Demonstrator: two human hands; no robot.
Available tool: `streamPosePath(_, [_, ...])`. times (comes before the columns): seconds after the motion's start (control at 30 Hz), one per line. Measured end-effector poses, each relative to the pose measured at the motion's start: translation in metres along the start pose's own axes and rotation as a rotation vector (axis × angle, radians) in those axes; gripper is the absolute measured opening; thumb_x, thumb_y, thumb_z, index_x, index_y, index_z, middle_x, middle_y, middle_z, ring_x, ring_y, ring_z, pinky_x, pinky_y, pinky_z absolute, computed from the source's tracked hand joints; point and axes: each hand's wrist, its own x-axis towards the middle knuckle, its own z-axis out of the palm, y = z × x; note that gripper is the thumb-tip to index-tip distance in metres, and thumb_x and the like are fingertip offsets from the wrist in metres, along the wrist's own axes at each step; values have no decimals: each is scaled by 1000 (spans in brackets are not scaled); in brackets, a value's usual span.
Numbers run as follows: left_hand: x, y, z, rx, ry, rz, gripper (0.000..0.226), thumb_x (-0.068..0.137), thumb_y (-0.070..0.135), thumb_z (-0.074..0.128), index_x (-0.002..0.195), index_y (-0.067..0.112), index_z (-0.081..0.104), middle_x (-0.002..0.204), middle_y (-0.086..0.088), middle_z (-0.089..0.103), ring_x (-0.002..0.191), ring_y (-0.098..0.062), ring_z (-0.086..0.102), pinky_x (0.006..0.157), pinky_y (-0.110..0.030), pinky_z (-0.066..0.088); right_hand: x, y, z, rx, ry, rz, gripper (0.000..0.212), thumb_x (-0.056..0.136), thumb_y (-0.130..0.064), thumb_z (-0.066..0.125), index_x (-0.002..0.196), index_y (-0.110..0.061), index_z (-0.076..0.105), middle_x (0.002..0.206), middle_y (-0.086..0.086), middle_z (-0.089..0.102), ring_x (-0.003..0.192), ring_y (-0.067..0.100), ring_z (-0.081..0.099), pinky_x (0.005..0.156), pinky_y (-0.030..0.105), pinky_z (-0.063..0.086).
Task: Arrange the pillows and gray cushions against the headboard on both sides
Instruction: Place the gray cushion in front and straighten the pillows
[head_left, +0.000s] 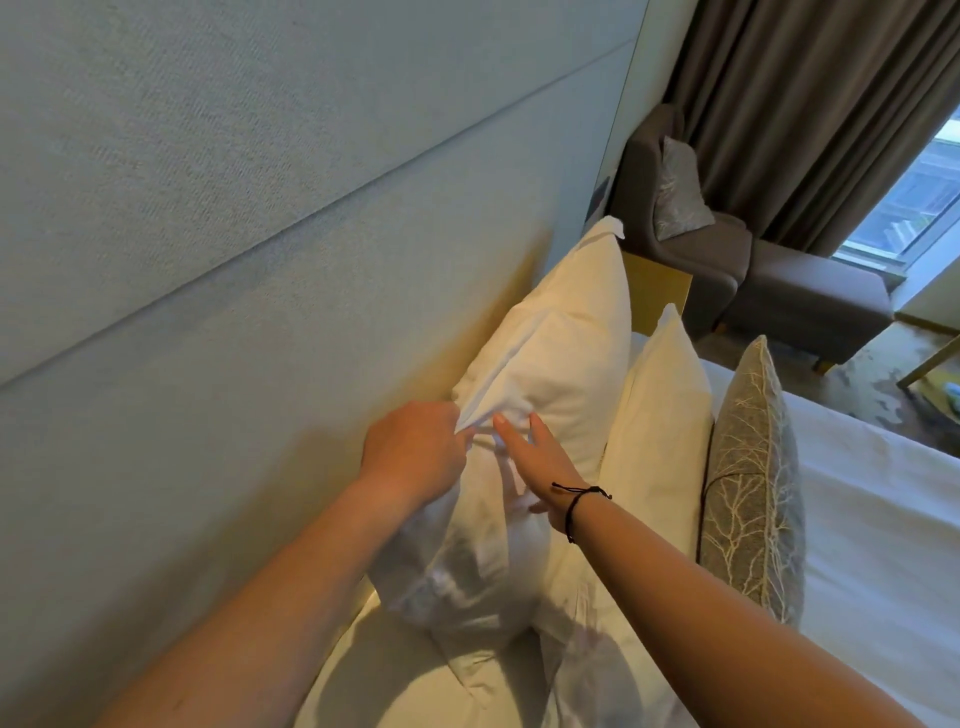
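The left hand (410, 447) has its fingers curled, pinching a fold of the white pillow (550, 364); the right hand (535, 457) presses straight fingers flat on it. The pillow stands upright against the headboard (208, 260), its lower end hidden by the arms, with a second pillow (660, 415) and gray cushion (753, 483) beside it.

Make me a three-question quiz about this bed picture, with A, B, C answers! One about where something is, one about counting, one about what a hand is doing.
1. Where is the gray cushion?
A. In front of the white pillows
B. On the floor
C. Behind the headboard

2. How many white pillows stand along the headboard?
A. Five
B. Two
C. None

3. What is the left hand doing?
A. Hanging idle
B. Pinching the back pillow's edge
C. Holding the curtain

Answers: 1 A, it leans on the front pillow. 2 B, two show. 3 B, fingers grip the fabric.
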Motion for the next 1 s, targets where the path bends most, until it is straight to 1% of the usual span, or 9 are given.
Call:
streamPosePath(0.1, [-5, -18, 6, -50, -186, -67, 27, 91, 55, 51, 84, 28, 50, 95, -4, 67, 70, -22, 52, 58, -31, 35, 6, 7, -10, -138, -67, 6, 98, 66, -79, 59, 147, -43, 18, 156, -11, 26, 127, 23, 42, 70, 39, 48])
streamPosePath(0.17, [-13, -34, 10, -133, -257, -137, 33, 88, 60, 54, 89, 28, 51, 92, -2, 64, 74, -22, 53, 60, -31, 36, 17, 7, -17, -231, -78, -32, 90, 77, -63, 62, 150, -32, 19, 158, -6, 25, 134, 23, 38, 85, 40, 47])
streamPosePath(0.23, [-22, -46, 11, -240, -223, -211, 45, 85, 67, 54, 83, 22, 48, 80, 6, 58, 69, -17, 54, 56, -32, 39, 28, -1, -22, -358, -50, -148, 80, 85, -52, 61, 151, -23, 24, 158, -2, 28, 140, 23, 33, 103, 38, 37])
streamPosePath(0.37, [-37, -56, 7, -352, -76, -326, 32, 93, 54, 50, 81, 24, 50, 78, 4, 62, 71, -20, 58, 68, -38, 51, 43, -31, -28, -604, -16, -387, 64, 90, -38, 57, 147, -24, 32, 152, 4, 38, 136, 24, 38, 106, 36, 35])
streamPosePath(0.53, [-52, -54, 5, -95, -95, -318, 17, 100, 40, 42, 95, 24, 47, 87, -2, 65, 79, -29, 60, 65, -39, 49, 59, -77, -22, -985, -78, -661, 44, 100, -39, 43, 143, -31, 40, 155, 5, 32, 131, 30, 46, 106, 44, 40])
streamPosePath(0.63, [-54, -50, 2, 30, -65, -269, 16, 102, 35, 37, 95, 21, 42, 84, -5, 67, 73, -32, 61, 56, -38, 41, 60, -106, -10, -1090, -271, -709, 36, 101, -34, 45, 134, -25, 53, 138, 4, 56, 122, 27, 53, 101, 36, 43])
streamPosePath(0.77, [-57, -51, -6, 104, -21, -277, 11, 99, 29, 42, 92, 25, 35, 79, -1, 66, 57, -25, 45, 51, -33, 31, 57, -126, 14, -1253, -563, -691, 35, 98, -20, 50, 132, -22, 55, 130, 3, 59, 115, 25, 55, 94, 31, 42])
streamPosePath(0.87, [-60, -51, -11, 143, -4, -272, 14, 101, 32, 41, 91, 25, 33, 76, 0, 66, 53, -21, 43, 50, -32, 29, 64, -140, 22, -1356, -471, -730, 23, 94, -18, 54, 114, -12, 64, 114, 12, 65, 104, 31, 59, 84, 34, 47])
streamPosePath(1.0, [-56, -48, -9, 135, 8, -281, 13, 102, 33, 39, 93, 25, 35, 81, 2, 67, 64, -23, 61, 51, -30, 30, 68, -139, 27, -1225, -297, -846, 18, 91, -16, 57, 93, -4, 70, 96, 18, 68, 90, 35, 61, 78, 40, 51])
